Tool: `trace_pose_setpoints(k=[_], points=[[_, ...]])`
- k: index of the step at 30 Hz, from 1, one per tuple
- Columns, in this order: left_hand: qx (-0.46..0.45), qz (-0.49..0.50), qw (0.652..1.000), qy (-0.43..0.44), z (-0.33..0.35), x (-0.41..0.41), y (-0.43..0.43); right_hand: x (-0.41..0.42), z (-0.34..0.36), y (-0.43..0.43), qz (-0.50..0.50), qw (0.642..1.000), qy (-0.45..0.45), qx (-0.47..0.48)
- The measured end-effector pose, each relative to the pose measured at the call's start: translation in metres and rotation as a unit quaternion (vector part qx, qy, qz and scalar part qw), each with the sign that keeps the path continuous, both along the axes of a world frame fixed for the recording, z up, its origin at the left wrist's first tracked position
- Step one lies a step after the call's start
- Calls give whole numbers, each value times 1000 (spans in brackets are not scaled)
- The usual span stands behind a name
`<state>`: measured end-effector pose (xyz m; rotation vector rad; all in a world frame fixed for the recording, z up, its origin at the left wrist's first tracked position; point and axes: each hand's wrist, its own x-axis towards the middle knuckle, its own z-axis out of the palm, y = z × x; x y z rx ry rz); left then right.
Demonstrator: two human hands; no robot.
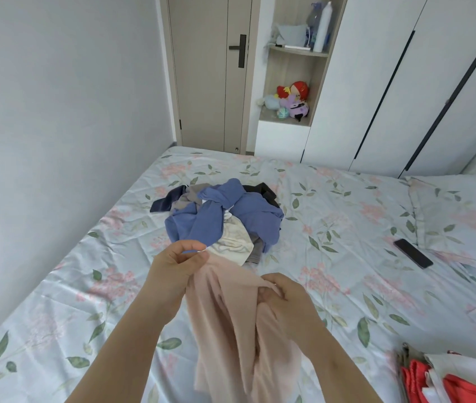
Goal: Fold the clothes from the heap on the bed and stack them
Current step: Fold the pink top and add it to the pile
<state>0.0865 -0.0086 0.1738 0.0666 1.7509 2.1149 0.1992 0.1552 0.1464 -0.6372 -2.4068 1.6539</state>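
Gripped near its upper edge by both hands, a pink garment (pixel 231 330) was held up off the bed (pixel 56 286), its length hanging crumpled below the grip. The left hand (pixel 178 266) was closed round one bunched corner, higher up. The right hand (pixel 286 295) was curled into the cloth close beside it and a little lower. No fold could be made out in the garment, so its spreading and folding were judged to be left to do.

Beyond the grip, the heap (pixel 222 216) lay on the bed, with blue, grey, dark and white pieces tangled together, none folded. To the right of the grip and nearer the person, a stack (pixel 449 379) of red and white items was cut off by the frame's edge; it was taken to be finished work. The task was therefore judged partly done, with several pieces remaining. Further right of the grip, a phone (pixel 413 253) lay just beside a pillow (pixel 463 210).
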Motion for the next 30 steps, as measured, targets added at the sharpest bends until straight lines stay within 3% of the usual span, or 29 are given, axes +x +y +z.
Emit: trace_pose_setpoints(k=[3,5,7,9,11,17,21,30], points=[[-64,-16,997,28,-9,1,2,2,4,6,-36,999,21,-35],[-111,-82,989,57,-14,4,4,2,11,10,-69,993,48,-87],[-191,-220,953,79,-18,9,6,0,19,11,-74,989,68,-112],[-260,-356,893,97,-22,15,9,0,26,11,-58,989,72,-117],[-247,-407,872,111,-24,18,15,0,29,11,-55,989,78,-117],[-200,-300,920,152,-23,15,18,5,29,18,-84,986,78,-119],[-57,-154,986,17,-22,13,23,6,26,24,-114,987,62,-100],[118,36,987,-99,-6,-6,20,8,21,29,-143,984,32,-97]])
